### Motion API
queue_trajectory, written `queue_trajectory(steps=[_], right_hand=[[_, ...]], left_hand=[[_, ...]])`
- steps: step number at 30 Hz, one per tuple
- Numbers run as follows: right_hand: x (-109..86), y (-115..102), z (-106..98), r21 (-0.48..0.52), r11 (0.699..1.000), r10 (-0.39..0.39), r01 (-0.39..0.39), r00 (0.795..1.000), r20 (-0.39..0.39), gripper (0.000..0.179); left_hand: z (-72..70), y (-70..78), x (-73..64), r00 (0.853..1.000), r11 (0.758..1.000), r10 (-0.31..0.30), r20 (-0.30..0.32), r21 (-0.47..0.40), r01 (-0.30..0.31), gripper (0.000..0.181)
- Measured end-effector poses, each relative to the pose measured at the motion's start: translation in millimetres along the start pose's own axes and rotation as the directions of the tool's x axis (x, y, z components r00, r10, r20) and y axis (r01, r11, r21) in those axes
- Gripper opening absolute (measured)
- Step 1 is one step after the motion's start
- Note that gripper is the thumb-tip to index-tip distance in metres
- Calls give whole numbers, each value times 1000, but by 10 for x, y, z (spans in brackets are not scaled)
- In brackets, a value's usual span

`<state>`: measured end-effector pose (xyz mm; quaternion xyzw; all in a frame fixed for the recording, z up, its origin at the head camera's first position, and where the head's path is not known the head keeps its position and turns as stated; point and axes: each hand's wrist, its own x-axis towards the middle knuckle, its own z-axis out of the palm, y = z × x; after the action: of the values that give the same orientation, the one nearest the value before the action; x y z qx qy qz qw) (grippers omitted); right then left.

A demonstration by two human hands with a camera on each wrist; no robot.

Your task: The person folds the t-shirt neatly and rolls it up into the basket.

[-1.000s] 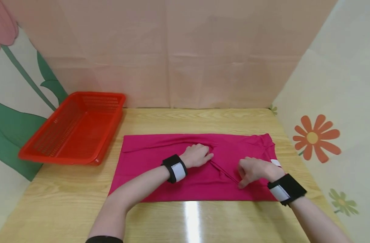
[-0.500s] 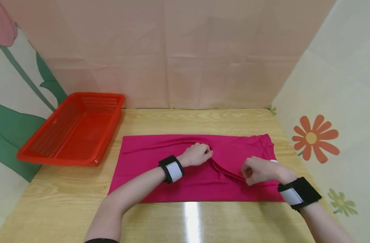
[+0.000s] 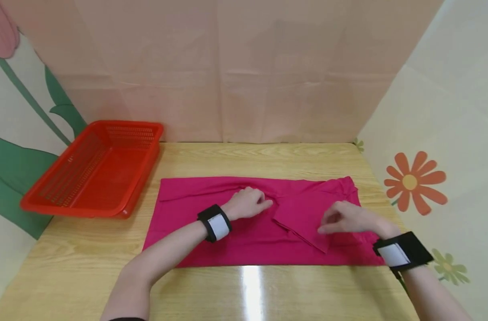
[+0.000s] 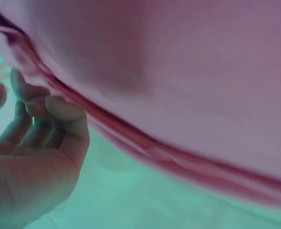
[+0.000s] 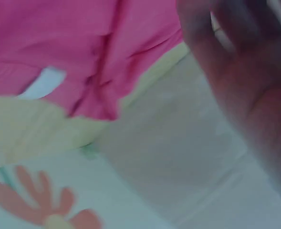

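A bright pink garment (image 3: 227,249), folded into a long rectangle, lies across the table. On its right half a sleeve-like flap (image 3: 300,209) is laid slantwise, its lower edge crossing the cloth. My left hand (image 3: 248,203) hovers close over the garment's middle, left of the flap. In the left wrist view its fingers (image 4: 66,109) are loosely bent with the thumb apart, and no cloth is between them. Just right of the flap's lower corner is my right hand (image 3: 342,218), fingers relaxed and holding nothing. A white label (image 5: 45,83) shows at the garment's edge in the right wrist view.
At the left back of the wooden table (image 3: 203,294) stands a red plastic basket (image 3: 125,209) with slotted sides. A pinkish covering (image 3: 244,89) hangs along the back, and a flower-printed sheet (image 3: 460,133) borders the right side.
Both hands have let go of the flap's edge, which now lies flatter and straighter on the garment. The left hand has moved slightly left, the right hand to the right.
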<state>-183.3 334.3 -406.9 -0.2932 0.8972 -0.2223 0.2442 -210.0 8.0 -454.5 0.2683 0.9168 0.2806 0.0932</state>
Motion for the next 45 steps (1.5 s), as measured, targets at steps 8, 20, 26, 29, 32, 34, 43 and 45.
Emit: queue_trajectory(steps=[8,20,26,29,32,34,43,45], right_hand=[[135,845,-209,-41,957,201,-288,757,-622,31],[310,1279,-310,216,935,350,-280,820,-452,37],[330,1319,-276,330,892,446,-309,722,-529,37],[366,1337,-260,382,862,506,-333,607,-612,38],[409,1336,-254,363,853,520,-374,560,-645,40],[433,1310,-253,290,863,497,-414,584,-642,43],[586,710,-168,-101,904,275,-416,745,-607,46],[666,496,-133,-113,932,235,-345,811,-536,40]], left_hand=[[-566,-807,-239,970,976,-120,-213,152,154,19],[-672,-1377,-630,978,997,-41,-205,52,53,12],[-606,-1492,-664,987,998,-68,-145,-7,67,17],[-601,-1542,-672,984,997,-77,-157,3,79,24],[-602,-1587,-689,983,995,-77,-168,44,86,33],[-595,-1609,-708,983,991,-56,-173,112,76,36],[-541,-1461,-756,975,931,114,-190,362,-39,38],[-520,-1371,-712,972,921,147,-182,383,-68,34]])
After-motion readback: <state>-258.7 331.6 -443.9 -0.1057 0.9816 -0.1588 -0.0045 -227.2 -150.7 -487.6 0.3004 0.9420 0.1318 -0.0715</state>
